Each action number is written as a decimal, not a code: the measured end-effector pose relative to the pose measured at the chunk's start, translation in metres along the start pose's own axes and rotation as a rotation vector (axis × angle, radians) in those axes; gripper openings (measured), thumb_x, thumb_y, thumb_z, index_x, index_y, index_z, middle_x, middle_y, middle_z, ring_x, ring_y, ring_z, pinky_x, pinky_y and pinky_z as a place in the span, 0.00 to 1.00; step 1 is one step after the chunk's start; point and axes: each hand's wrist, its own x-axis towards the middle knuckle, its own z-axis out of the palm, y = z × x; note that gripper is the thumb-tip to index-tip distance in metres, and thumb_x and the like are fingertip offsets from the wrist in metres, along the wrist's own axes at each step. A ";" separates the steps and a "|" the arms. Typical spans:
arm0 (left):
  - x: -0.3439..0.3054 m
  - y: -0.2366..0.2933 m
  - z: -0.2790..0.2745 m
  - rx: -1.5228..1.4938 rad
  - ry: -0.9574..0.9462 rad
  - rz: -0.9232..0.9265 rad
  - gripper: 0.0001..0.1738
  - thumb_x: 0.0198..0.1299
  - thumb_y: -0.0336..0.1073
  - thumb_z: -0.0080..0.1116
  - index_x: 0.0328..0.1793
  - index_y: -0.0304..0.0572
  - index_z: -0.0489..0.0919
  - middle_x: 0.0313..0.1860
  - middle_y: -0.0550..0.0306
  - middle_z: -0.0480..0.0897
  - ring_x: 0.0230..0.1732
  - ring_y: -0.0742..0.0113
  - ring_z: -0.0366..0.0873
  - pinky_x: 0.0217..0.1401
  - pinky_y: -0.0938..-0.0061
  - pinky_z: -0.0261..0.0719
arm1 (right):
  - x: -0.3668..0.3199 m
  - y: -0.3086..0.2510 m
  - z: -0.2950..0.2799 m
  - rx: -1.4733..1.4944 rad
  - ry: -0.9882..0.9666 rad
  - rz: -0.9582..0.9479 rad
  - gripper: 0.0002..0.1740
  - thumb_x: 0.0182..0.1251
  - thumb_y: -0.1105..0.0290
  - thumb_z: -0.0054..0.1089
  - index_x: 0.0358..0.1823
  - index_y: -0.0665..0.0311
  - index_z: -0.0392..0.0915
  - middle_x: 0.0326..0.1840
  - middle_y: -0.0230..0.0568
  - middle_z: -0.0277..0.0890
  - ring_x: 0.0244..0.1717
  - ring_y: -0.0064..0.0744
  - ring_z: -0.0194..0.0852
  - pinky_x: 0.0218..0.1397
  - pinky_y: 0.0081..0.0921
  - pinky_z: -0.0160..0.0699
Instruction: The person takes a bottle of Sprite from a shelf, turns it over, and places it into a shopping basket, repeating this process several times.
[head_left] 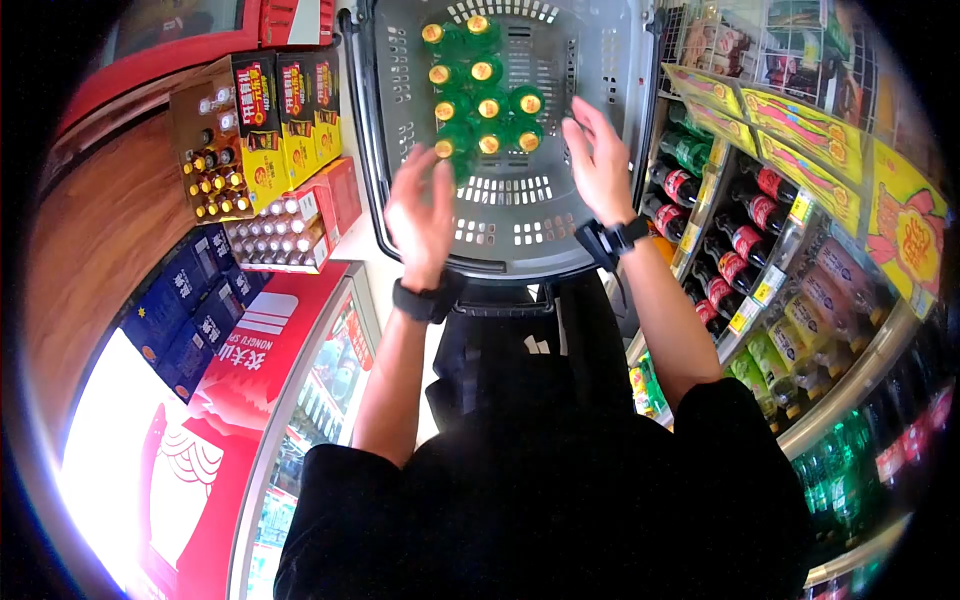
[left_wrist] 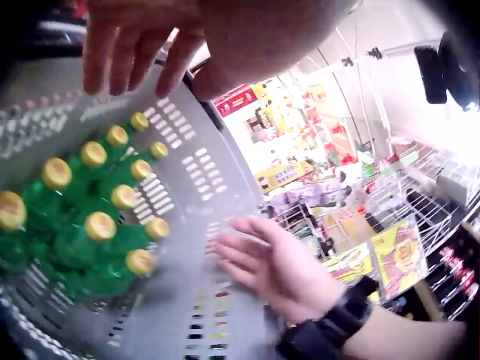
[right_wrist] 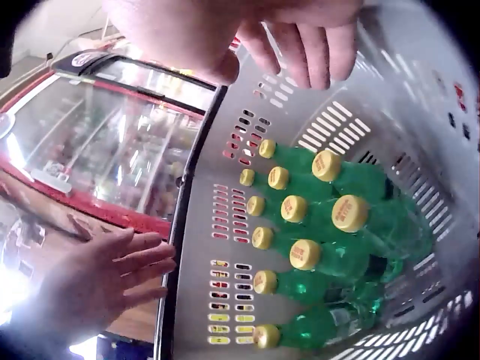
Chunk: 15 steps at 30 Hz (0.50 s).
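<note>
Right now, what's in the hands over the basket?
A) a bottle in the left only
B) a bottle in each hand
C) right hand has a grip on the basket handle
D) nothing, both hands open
D: the left hand and right hand hover with fingers straight and hold nothing above the grey basket of green yellow-capped bottles.
</note>
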 end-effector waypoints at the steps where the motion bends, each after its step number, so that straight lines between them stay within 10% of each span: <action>1: -0.005 -0.011 -0.017 0.168 0.047 0.087 0.17 0.65 0.36 0.61 0.55 0.31 0.80 0.60 0.37 0.79 0.59 0.47 0.79 0.63 0.61 0.74 | -0.011 -0.008 -0.012 -0.061 0.029 -0.045 0.20 0.72 0.63 0.57 0.60 0.67 0.74 0.56 0.53 0.79 0.57 0.49 0.78 0.61 0.35 0.75; 6: -0.026 -0.090 -0.057 0.486 0.112 0.178 0.31 0.64 0.42 0.63 0.67 0.29 0.68 0.60 0.34 0.76 0.62 0.40 0.73 0.64 0.55 0.71 | -0.056 -0.020 -0.054 -0.348 0.195 -0.180 0.16 0.67 0.70 0.60 0.55 0.65 0.76 0.61 0.55 0.71 0.62 0.54 0.70 0.66 0.42 0.67; 15: -0.008 -0.095 -0.051 0.354 -0.015 -0.179 0.42 0.60 0.55 0.63 0.66 0.22 0.68 0.55 0.27 0.79 0.58 0.36 0.78 0.60 0.56 0.75 | -0.071 0.010 -0.065 -0.419 0.095 0.010 0.37 0.70 0.62 0.57 0.75 0.69 0.53 0.67 0.64 0.66 0.66 0.60 0.66 0.70 0.43 0.64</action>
